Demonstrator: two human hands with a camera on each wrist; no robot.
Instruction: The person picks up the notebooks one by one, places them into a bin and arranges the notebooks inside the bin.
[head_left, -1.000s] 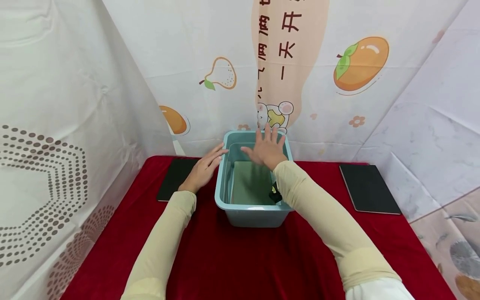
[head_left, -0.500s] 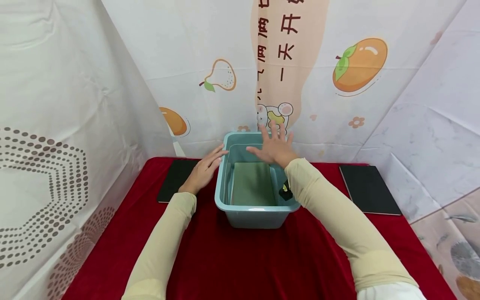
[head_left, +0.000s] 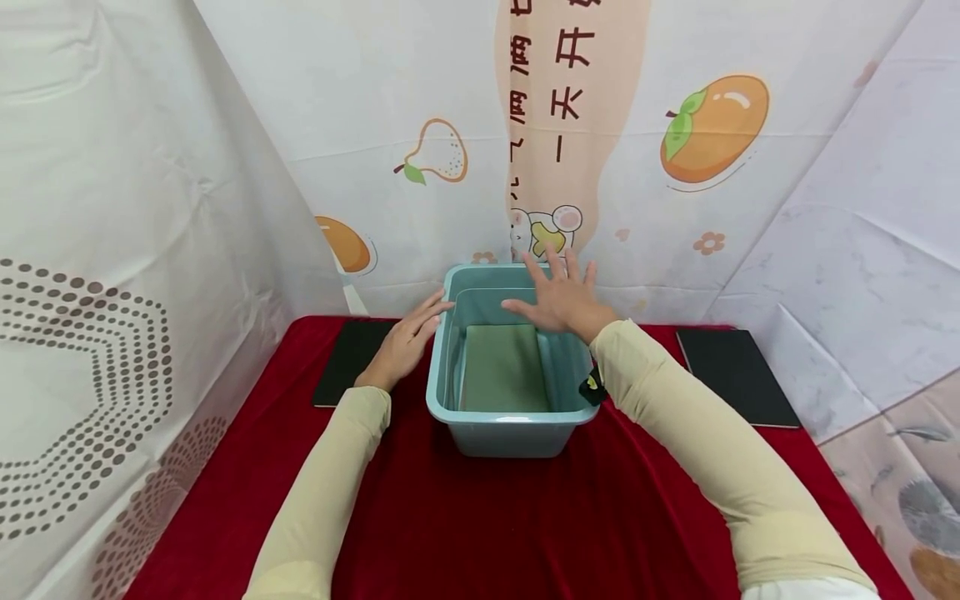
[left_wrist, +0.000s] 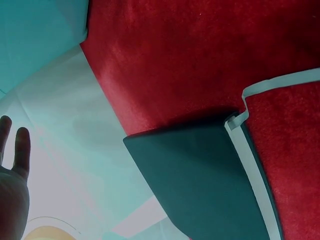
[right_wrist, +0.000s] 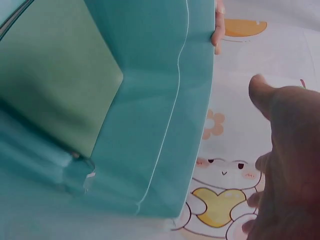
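A light-blue plastic bin (head_left: 510, 417) stands at the back of the table, with a flat green rectangular thing (head_left: 504, 367), perhaps a notebook, inside it. My left hand (head_left: 405, 346) lies along the bin's left rim, fingertips at the edge; a finger of it shows past the rim in the right wrist view. Spread wide, my right hand (head_left: 561, 302) hovers over the bin's far right corner and holds nothing. Its thumb and several fingertips show in the right wrist view, apart from the bin wall (right_wrist: 150, 110). Only part of the left hand (left_wrist: 12, 200) appears in the left wrist view.
A black notebook (head_left: 348, 358) lies left of the bin, partly behind the left hand. Another black notebook (head_left: 738, 377) lies at the right. Red cloth (head_left: 465, 525) covers the table. Printed curtains (head_left: 337, 167) hang close behind and at both sides.
My right hand has moved to the right, from over the bin's middle toward its far right corner, uncovering more of the green thing. The left hand keeps its place at the rim.
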